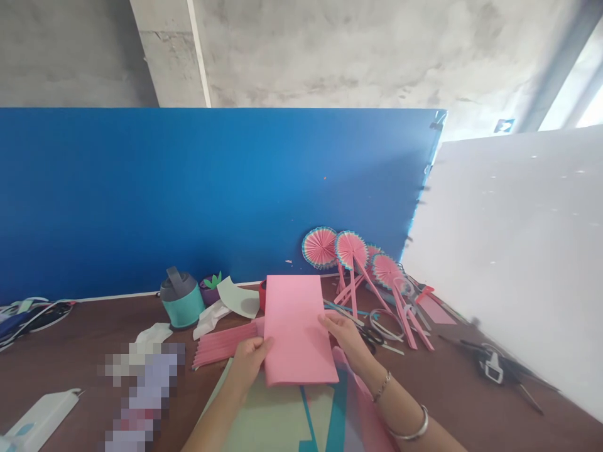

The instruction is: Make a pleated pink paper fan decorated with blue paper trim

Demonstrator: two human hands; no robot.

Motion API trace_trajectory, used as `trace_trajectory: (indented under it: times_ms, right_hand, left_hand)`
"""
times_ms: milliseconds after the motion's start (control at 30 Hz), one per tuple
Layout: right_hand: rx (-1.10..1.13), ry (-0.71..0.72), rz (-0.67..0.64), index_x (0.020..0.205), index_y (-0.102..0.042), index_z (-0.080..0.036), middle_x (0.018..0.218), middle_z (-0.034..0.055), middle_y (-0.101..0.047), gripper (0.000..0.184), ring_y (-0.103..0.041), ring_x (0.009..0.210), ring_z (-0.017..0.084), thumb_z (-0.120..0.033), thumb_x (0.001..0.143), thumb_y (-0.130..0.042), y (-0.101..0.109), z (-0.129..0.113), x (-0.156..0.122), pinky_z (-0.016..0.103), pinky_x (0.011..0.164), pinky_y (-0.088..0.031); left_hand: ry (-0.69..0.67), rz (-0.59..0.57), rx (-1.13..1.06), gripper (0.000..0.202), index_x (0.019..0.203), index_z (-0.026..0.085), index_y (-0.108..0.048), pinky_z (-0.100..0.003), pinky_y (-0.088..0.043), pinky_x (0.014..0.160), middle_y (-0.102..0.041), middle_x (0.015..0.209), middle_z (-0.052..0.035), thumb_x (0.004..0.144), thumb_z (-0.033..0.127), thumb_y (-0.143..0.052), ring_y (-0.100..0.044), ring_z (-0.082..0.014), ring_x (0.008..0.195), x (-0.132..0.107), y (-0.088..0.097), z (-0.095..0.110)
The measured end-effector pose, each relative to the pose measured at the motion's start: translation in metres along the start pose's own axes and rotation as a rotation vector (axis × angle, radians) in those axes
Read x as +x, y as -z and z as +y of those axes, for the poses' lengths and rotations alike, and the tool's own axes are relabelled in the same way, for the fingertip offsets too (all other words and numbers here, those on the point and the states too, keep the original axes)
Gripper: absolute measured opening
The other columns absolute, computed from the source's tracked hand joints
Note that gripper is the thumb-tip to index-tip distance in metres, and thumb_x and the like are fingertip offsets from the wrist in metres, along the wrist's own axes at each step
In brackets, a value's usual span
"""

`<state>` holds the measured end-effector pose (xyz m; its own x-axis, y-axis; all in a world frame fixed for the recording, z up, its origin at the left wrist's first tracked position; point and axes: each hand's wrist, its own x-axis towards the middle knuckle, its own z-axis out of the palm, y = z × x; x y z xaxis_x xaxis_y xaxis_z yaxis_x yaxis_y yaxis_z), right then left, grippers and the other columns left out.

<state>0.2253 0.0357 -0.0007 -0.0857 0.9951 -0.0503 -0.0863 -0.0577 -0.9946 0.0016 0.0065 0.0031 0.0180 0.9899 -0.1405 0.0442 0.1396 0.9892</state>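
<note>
A pink sheet of paper (299,326), which looks folded or stacked, is held up in front of me by both hands. My left hand (252,361) pinches its lower left edge, thumb on the front. On the right edge, higher up, my right hand (343,329) grips it the same way; the fingers behind the paper are hidden. Beneath lie pale green sheets (264,414) with teal strips (338,408). Left of the held paper is a pink pleated paper (223,344). More pink paper (365,408) shows under my right forearm.
Several pink paper fans (351,250) with long handles lean at the back by the blue partition (211,188). Black scissors (372,336) lie right of the paper. A teal cup (183,304), a purple pot (210,290) and crumpled tissue (211,319) stand left. A white box (44,420) lies far left.
</note>
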Motion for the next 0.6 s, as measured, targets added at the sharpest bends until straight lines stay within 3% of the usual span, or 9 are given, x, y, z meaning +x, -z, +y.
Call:
trace_trajectory:
  times_ms: [133,267,367,600]
  right_hand:
    - [-0.089,-0.080,-0.058,0.052,-0.043,-0.018,0.045,-0.0065,-0.037,0.052,-0.033,0.042,0.007,-0.062,0.053,-0.072,-0.001,0.009,0.003,0.021,0.042,-0.024]
    - [-0.115,-0.004,0.000,0.049,-0.038,-0.019,0.046,-0.0070,-0.034,0.053,-0.030,0.045,0.006,-0.060,0.055,-0.070,0.001,0.013,0.007,0.021,0.045,-0.021]
    - [-0.138,0.041,0.024,0.048,-0.038,-0.019,0.048,-0.0066,-0.033,0.052,-0.028,0.048,0.007,-0.059,0.057,-0.070,0.003,0.011,0.007,0.022,0.047,-0.019]
    - [-0.151,0.074,0.033,0.047,-0.033,-0.020,0.050,-0.0066,-0.027,0.054,-0.023,0.050,0.007,-0.061,0.057,-0.068,0.000,0.007,0.005,0.024,0.050,-0.014]
  left_hand:
    - [-0.011,0.004,-0.051,0.047,0.064,0.015,-0.066,-0.027,-0.039,0.063,-0.066,0.064,-0.0023,0.063,0.062,-0.065,-0.057,-0.0199,0.067,0.000,0.003,0.003]
    - [0.008,-0.138,-0.096,0.043,0.078,0.015,-0.070,-0.029,-0.044,0.072,-0.072,0.079,-0.0064,0.064,0.055,-0.070,-0.062,-0.0225,0.079,-0.005,0.003,0.010]
    - [0.042,-0.194,-0.086,0.042,0.081,0.014,-0.071,-0.028,-0.046,0.066,-0.072,0.077,-0.0069,0.060,0.050,-0.074,-0.062,-0.0205,0.072,-0.004,0.003,0.007]
    - [0.072,-0.172,-0.071,0.045,0.084,0.014,-0.070,-0.028,-0.049,0.059,-0.072,0.076,-0.0071,0.057,0.050,-0.075,-0.063,-0.0200,0.068,0.001,0.005,-0.002]
